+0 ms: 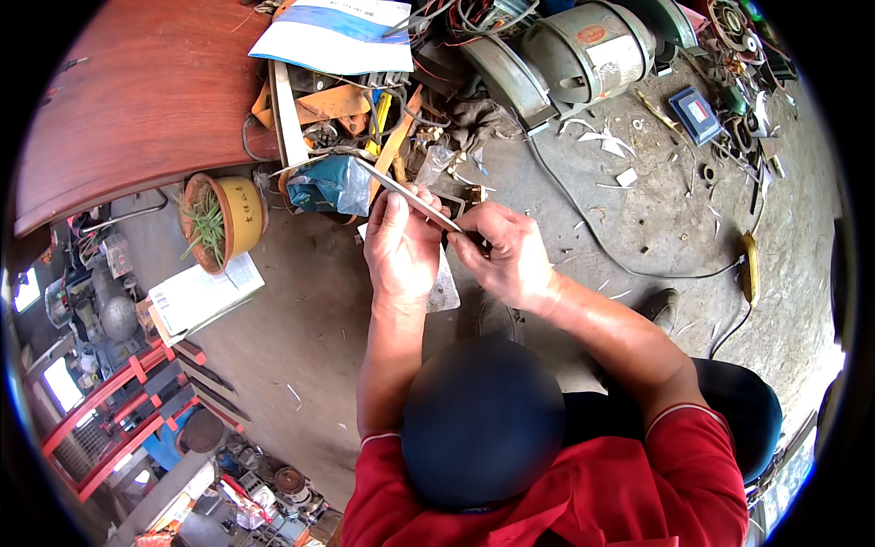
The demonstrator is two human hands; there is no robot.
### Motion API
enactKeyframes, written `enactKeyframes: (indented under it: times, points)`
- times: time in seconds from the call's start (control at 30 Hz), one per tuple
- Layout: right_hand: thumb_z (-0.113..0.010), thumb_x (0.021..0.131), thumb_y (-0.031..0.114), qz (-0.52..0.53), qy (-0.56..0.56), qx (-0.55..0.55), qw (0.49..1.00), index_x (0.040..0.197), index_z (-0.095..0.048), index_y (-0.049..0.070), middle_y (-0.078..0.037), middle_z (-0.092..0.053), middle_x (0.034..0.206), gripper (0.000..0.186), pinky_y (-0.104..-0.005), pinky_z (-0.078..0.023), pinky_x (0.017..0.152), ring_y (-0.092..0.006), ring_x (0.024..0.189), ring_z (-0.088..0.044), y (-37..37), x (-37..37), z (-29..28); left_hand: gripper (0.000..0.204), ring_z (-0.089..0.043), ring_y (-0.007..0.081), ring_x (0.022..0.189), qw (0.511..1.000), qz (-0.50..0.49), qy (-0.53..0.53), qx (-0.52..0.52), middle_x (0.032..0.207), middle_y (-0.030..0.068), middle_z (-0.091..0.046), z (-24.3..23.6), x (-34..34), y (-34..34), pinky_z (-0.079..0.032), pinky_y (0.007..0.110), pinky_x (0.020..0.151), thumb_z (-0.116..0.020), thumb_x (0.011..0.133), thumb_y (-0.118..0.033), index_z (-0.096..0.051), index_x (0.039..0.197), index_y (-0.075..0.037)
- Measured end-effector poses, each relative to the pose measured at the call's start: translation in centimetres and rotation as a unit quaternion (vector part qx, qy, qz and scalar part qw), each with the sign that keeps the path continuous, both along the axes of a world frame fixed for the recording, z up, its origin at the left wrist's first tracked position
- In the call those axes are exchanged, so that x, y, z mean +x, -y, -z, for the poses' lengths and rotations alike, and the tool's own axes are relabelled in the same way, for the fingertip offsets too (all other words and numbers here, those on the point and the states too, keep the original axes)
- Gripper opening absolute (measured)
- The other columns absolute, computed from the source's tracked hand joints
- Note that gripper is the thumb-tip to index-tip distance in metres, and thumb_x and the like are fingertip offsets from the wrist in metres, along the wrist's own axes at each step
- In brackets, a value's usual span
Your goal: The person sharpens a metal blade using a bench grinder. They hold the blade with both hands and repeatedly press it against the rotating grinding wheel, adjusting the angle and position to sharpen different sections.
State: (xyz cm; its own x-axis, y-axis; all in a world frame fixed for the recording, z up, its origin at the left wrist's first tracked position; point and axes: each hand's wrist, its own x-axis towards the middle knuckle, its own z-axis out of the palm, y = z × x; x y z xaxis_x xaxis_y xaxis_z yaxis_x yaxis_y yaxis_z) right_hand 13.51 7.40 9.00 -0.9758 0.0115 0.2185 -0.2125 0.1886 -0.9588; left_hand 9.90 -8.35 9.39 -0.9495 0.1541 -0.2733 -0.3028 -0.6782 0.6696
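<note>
My two hands hold a long, thin, flat strip (412,199), grey along its far part and brownish near my right hand. My left hand (401,242) is turned palm up, with the thumb against the strip and the fingers behind it. At the strip's near end, my right hand (506,253) pinches it between thumb and fingers. The strip slants from the far left down toward the right. Beyond its far end lies a teal plastic bag (328,185) among tools. A pale, stained flat piece (444,284) shows below, partly hidden by my hands.
A grey bench grinder (591,53) stands at the back. Its cable crosses the floor toward a yellow power strip (750,269). A blue box (694,115) and scraps lie right. At left are a reddish wooden table (146,100), a potted plant (241,217) and a red frame (109,401).
</note>
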Motion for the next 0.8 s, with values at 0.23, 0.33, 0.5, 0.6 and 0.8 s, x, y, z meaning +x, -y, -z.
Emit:
enactKeyframes:
  times: [0.23,0.33,0.5,0.6,0.8]
  points:
    - [-0.075,0.079,0.005,0.045,-0.042,0.052,0.997,0.090,-0.067,0.006,-0.010,-0.062,0.076,0.014,-0.0418,-0.055,0.061,-0.0323,0.070,-0.066,-0.4,0.0,0.1,0.020,-0.060,0.0230,0.097,1.000,0.010,0.014,0.023,0.102,0.0094,-0.065,0.3,0.7,-1.6,-0.051,0.040,0.087,-0.061,0.101,-0.021,-0.065,0.110,-0.004]
    - [-0.074,0.078,-0.003,0.034,-0.017,0.047,0.998,0.091,-0.064,0.003,-0.014,-0.066,0.084,0.017,-0.0376,-0.055,0.063,-0.0330,0.074,-0.068,-0.9,0.1,0.3,0.017,-0.061,0.0236,0.098,1.000,0.020,0.005,0.020,0.103,0.0103,-0.066,0.7,0.9,-1.6,-0.050,0.039,0.086,-0.061,0.100,-0.017,-0.064,0.111,-0.004]
    - [-0.073,0.088,0.005,0.006,0.112,0.002,0.994,0.091,-0.063,0.001,-0.009,-0.066,0.080,0.011,-0.0325,-0.053,0.062,-0.0181,0.069,-0.065,-0.3,0.4,0.8,0.013,-0.060,0.0164,0.087,0.993,0.011,-0.017,-0.113,0.095,0.0065,-0.065,1.0,1.2,-1.2,-0.049,0.032,0.079,-0.065,0.098,-0.013,-0.065,0.104,-0.002]
    - [-0.071,0.092,0.009,-0.030,0.224,-0.164,0.960,0.091,-0.063,0.001,-0.008,-0.067,0.079,0.011,-0.0317,-0.053,0.063,-0.0151,0.070,-0.065,0.5,0.4,1.3,0.013,-0.052,0.0077,0.066,0.977,0.002,0.003,-0.215,0.078,-0.0007,-0.060,0.1,1.5,-1.6,-0.043,0.024,0.060,-0.064,0.099,-0.013,-0.068,0.098,-0.001]
    - [-0.064,0.096,0.008,0.063,0.299,-0.366,0.879,0.090,-0.061,0.000,-0.007,-0.067,0.079,0.010,-0.0303,-0.055,0.062,-0.0134,0.071,-0.066,-1.5,-1.2,1.0,0.021,-0.055,0.0081,0.068,0.953,0.003,-0.020,-0.304,0.089,0.0022,-0.065,2.2,1.0,-3.5,-0.045,0.023,0.058,-0.063,0.100,-0.019,-0.068,0.107,0.000]
